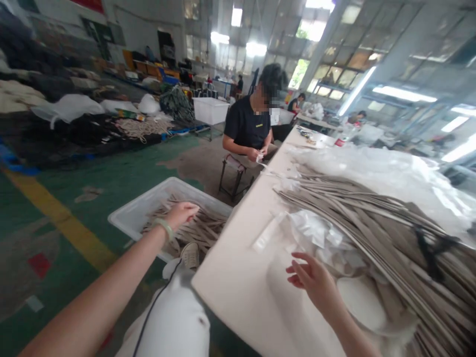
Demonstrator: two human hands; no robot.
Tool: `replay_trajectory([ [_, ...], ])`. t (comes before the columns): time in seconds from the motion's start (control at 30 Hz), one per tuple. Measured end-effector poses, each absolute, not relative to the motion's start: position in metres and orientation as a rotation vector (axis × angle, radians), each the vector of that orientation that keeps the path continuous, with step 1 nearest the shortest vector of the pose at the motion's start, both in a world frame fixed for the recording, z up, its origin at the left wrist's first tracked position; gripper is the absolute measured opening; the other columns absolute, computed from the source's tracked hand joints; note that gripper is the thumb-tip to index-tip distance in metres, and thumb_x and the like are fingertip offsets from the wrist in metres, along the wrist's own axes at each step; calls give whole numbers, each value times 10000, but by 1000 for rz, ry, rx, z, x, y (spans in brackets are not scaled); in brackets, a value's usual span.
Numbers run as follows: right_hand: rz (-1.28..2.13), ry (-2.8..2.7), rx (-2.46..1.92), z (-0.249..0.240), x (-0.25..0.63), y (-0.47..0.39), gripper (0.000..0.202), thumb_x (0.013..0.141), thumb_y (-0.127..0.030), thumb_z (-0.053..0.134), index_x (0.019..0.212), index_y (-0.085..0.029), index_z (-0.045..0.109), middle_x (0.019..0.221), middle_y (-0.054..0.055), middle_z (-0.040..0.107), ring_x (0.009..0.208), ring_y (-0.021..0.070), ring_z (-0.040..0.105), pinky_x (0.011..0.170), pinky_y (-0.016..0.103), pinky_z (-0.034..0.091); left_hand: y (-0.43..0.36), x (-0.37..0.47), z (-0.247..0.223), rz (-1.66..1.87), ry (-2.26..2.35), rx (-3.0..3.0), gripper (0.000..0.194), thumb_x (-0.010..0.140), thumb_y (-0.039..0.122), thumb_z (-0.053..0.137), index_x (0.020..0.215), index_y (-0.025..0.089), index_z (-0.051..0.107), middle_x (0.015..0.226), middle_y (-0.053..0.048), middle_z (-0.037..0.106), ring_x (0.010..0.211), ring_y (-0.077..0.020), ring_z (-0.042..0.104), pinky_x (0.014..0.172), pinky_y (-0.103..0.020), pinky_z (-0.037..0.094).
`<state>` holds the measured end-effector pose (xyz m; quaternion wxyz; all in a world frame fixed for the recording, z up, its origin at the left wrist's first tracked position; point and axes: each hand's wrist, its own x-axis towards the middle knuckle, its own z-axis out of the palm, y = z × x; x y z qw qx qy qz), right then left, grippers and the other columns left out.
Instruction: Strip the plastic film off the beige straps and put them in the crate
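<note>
I could read no text, brand, number or sign anywhere on my feed. In the upper middle of the frame, a small line of yellow print [259, 125] stood on the chest of a dark T-shirt [242, 119], too tiny and blurred for me to make out its letters. Right of that, I saw a red label [339, 142] on a clear bottle [348, 132], its wording lost in the blur. A red banner [89, 4] at the upper left was cut by the frame's edge, and I could decipher nothing on it.
</note>
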<state>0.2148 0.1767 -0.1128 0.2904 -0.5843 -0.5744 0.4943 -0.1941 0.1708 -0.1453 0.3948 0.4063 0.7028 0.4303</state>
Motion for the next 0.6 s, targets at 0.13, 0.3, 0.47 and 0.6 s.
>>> replay_trajectory([
  [0.13,982,-1722,-1569,-131,277,142,376,795,-506,606,952,-167,647,802,120,735,667,251,710,605,376,593,197,-92,-130,781,1680,1426,303,781,430,672,773,129,642,755,-57,656,760,-191,608,680,-260,453],
  [0.3,146,-2222,-1289,-130,270,168,365,899,-284,457,1201,-176,632,1323,153,582,1236,297,534,1015,494,455,212,6,-119,439,1793,1705,254,696,361,715,732,136,603,898,-140,659,937,-273,604,781,-307,429],
  [0.47,-228,-2567,-1421,-114,242,255,565,910,-362,510,1457,-275,400,1593,104,193,1451,355,158,1131,601,148,152,32,-92,196,1662,1883,131,750,256,571,653,168,577,715,-36,611,736,-181,567,684,-265,408],
  [0.6,-138,-2680,-1407,-123,256,304,469,885,-288,518,1353,-288,537,1497,86,414,1396,305,311,1133,572,148,59,11,-82,150,1581,1824,70,644,268,603,620,203,616,699,5,612,677,-164,538,658,-265,416],
])
